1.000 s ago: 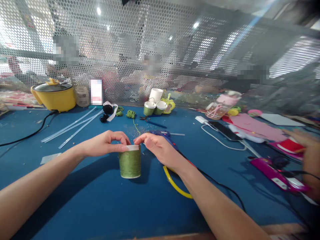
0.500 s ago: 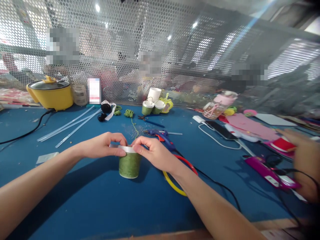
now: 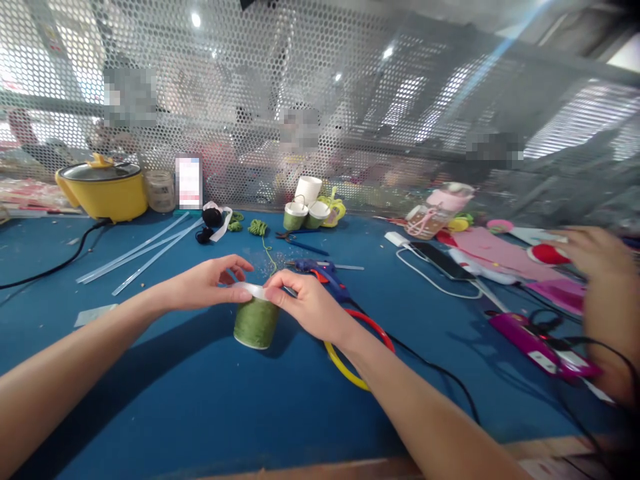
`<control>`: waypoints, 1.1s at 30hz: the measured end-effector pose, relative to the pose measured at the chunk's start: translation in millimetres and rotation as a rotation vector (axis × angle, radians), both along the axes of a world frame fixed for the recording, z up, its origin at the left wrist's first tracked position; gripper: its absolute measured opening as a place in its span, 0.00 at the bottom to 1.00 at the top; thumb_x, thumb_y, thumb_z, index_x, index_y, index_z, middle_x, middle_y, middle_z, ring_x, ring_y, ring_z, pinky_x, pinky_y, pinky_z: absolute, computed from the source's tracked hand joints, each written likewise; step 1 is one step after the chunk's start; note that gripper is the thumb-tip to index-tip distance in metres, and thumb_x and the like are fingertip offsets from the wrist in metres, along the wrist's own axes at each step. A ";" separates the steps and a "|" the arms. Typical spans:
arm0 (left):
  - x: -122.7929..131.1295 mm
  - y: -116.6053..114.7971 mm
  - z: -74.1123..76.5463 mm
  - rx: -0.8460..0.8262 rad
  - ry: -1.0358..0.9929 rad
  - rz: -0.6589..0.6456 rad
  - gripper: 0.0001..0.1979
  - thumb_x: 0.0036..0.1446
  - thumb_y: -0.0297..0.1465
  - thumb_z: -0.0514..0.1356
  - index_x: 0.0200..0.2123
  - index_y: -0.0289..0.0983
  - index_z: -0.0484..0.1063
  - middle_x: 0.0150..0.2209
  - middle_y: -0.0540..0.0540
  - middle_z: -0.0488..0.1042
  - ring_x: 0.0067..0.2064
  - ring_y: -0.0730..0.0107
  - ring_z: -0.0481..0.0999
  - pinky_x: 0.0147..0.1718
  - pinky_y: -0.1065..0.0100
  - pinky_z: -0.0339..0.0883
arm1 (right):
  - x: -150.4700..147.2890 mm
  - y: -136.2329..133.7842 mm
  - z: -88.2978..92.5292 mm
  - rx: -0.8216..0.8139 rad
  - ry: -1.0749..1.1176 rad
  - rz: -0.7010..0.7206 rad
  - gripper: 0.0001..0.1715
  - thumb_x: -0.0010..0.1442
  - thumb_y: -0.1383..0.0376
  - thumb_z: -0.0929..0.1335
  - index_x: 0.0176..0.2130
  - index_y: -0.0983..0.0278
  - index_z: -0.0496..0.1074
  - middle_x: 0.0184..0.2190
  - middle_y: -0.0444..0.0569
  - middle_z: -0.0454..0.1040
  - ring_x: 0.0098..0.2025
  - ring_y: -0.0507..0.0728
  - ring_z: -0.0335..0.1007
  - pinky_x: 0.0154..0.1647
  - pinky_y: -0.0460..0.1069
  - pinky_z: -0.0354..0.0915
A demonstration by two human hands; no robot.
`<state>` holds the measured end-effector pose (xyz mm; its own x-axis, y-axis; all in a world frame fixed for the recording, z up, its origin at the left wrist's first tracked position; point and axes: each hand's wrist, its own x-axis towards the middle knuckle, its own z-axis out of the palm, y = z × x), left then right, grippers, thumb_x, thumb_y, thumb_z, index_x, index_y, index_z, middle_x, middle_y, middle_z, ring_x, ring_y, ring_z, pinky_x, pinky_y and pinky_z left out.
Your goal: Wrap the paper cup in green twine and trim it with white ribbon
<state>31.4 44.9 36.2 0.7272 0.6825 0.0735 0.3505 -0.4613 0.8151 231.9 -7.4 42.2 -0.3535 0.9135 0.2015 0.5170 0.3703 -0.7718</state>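
A paper cup (image 3: 256,323) wrapped in green yarn, with a white rim, leans slightly on the blue table. My right hand (image 3: 300,300) pinches the rim from the right. On the other side my left hand (image 3: 220,283) has its thumb against the rim, while its fingers are raised and spread above. From a small ball of green yarn (image 3: 257,228), a strand (image 3: 269,253) runs down toward my right fingertips; its end is hidden there. Just behind my right hand lies a blue glue gun (image 3: 325,273).
Behind stand two green-wrapped cups (image 3: 295,217) and a white cup (image 3: 309,189). Clear glue sticks (image 3: 145,250) and a yellow pot (image 3: 103,193) are at left. Red and yellow rings (image 3: 345,370) lie beside my right forearm. Another person's hand (image 3: 590,250) works near a purple power strip (image 3: 540,343).
My left fingers have lifted off the cup's rim and spread. The cup has tilted and shifted slightly left. At right, the other person's hand has moved up and back.
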 end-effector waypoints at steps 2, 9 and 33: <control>-2.6 3.3 -0.5 -0.059 0.035 0.014 0.23 0.51 0.41 0.57 0.47 0.35 0.61 0.34 0.47 0.68 0.30 0.71 0.68 0.28 0.70 0.63 | -0.6 -0.1 -0.3 0.002 -0.018 -0.011 0.11 0.57 0.61 0.63 0.28 0.65 0.68 0.30 0.46 0.70 0.35 0.54 0.65 0.38 0.48 0.60; -5.5 -2.2 17.6 0.051 -0.053 0.128 0.13 0.47 0.35 0.61 0.34 0.33 0.68 0.21 0.56 0.60 0.23 0.78 0.59 0.23 0.74 0.55 | 1.6 -4.4 8.5 0.001 -0.114 0.058 0.09 0.55 0.62 0.65 0.27 0.65 0.69 0.31 0.47 0.70 0.34 0.53 0.66 0.38 0.48 0.60; -0.1 -39.8 -3.3 0.231 -0.249 0.452 0.13 0.48 0.38 0.60 0.31 0.34 0.66 0.31 0.47 0.69 0.34 0.68 0.68 0.35 0.66 0.62 | -15.8 -4.1 -13.3 0.443 0.172 -0.082 0.05 0.53 0.67 0.66 0.25 0.61 0.68 0.27 0.46 0.71 0.37 0.55 0.67 0.41 0.51 0.63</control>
<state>31.3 5.1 32.9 0.3082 0.8679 0.3896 0.3647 -0.4860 0.7942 216.1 -11.5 28.9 -0.2116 0.7500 0.6267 0.4370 0.6462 -0.6257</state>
